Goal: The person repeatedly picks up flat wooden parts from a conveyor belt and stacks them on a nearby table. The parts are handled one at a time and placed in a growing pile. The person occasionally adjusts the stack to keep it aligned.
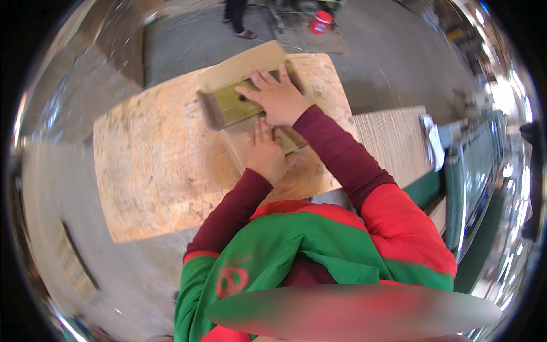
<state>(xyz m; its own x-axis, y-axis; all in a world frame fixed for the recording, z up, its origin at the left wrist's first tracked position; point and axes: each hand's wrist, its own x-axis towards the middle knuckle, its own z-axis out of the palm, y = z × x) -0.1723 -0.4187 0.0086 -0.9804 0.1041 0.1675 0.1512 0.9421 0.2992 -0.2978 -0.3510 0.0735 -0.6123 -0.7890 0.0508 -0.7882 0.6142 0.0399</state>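
An open cardboard box lies on the wooden table with its far flap raised. A flat olive-yellow piece with a dark round spot fills its top. My right hand is spread over this piece, fingers pointing away from me, palm down. Nearer to me, my left hand rests against the near flap, its fingers stretched toward the box and its thumb out to the right. The two hands almost meet at the box's near edge, and they hide part of it. The left hand is slightly blurred.
The worn wooden table carries the box. On the right stands a stack of brown sheets with papers at its end. Beyond the table are a red bucket and another person's legs.
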